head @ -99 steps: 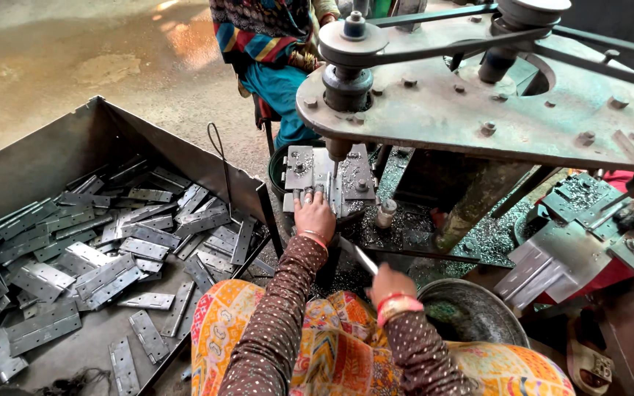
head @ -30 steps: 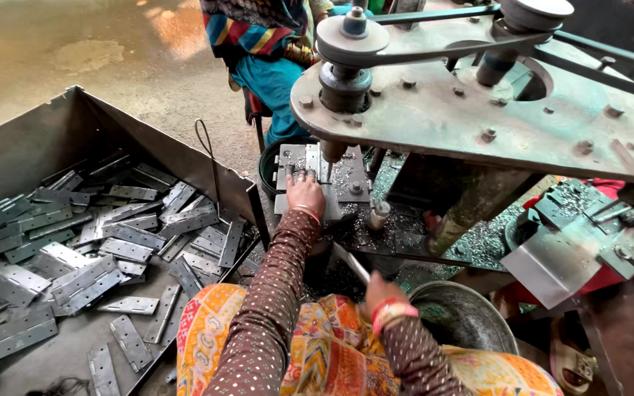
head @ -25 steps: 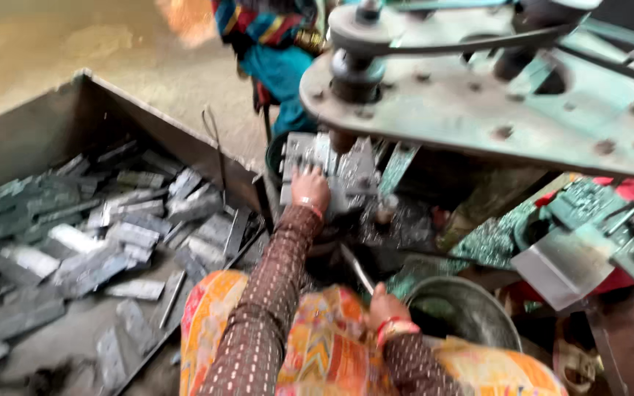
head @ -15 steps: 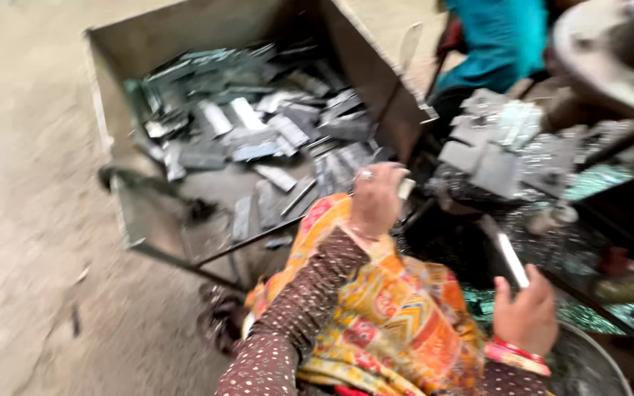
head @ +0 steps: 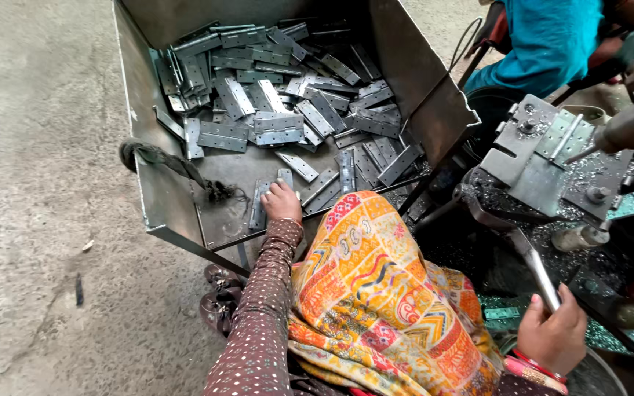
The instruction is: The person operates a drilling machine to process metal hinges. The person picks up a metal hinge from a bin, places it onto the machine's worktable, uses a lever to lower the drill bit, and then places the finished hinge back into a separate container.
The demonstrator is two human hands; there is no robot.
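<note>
my left hand (head: 282, 202) is down in the metal bin (head: 144, 147), fingers curled over the end of a flat steel hinge plate (head: 285, 178) lying near the bin's front edge. the grip looks partly closed on it, though i cannot tell whether the plate is truly pinched or only touched. just beside that grip, to its left, lies another plate (head: 258, 205); beyond it, farther into the bin, the heap of hinge plates (head: 288, 103) is spread loose and overlapping. my right hand (head: 552, 337) is well apart from all this, wrapped shut around a slim metal lever (head: 533, 268) that runs up toward the press bed (head: 537, 158).

i judge this as the pick-up step: one piece being taken from the bin while the other hand waits on the lever. the next move, as i read it, calls for a firm pinch on a single plate, lifted clear of its neighbours, then carried across to the bed.

the floor (head: 38, 183) is bare grey concrete, scuffed and dusty. a rag (head: 163, 158) hangs over the bin's wall. metal chips litter the machine base, and another person in teal (head: 552, 37) sits beyond the bin.
</note>
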